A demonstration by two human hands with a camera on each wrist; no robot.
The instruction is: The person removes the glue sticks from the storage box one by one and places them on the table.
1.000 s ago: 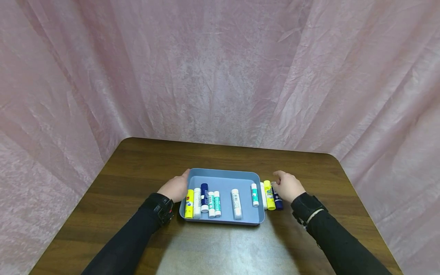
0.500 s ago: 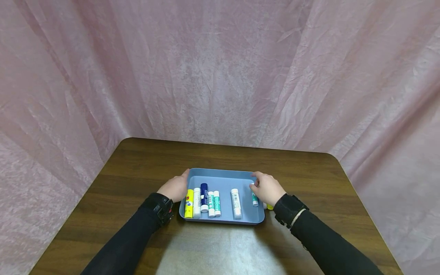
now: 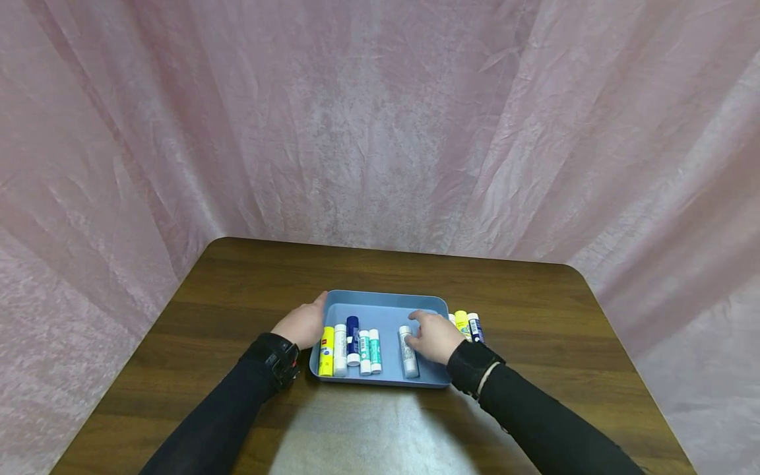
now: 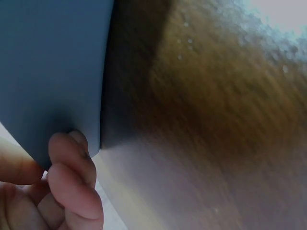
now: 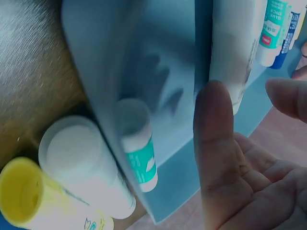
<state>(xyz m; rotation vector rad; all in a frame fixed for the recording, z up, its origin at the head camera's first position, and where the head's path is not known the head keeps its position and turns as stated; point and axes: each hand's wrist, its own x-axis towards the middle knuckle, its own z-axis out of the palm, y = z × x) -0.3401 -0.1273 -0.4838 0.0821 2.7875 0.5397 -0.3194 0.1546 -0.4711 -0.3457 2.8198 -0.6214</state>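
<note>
A shallow blue-grey tray [image 3: 388,300] lies on the table, with my left hand [image 3: 301,326] at its left end. In the left wrist view, curled fingers [image 4: 72,184] of that hand lie against the tray's outer wall, with another finger across the rim. My right hand [image 3: 436,338] reaches over the tray beside a white glue stick [image 3: 408,353]. Its thumb overlaps the stick in the right wrist view, and its fingers stand apart from it. A teal-and-white glue stick [image 5: 142,163] on the tray's right side is hidden by this hand in the head view.
At the tray's left lie a yellow glue stick [image 3: 326,353], a white one [image 3: 340,351], a dark blue one [image 3: 353,333] and two teal-and-white ones. Outside the right rim lie another white stick [image 5: 76,153], a yellow one [image 3: 462,323] and a dark blue one [image 3: 475,328].
My right hand has moved left, from the sticks outside the tray, across the teal-and-white one, to the white stick inside. The left hand and tray have stayed put.
</note>
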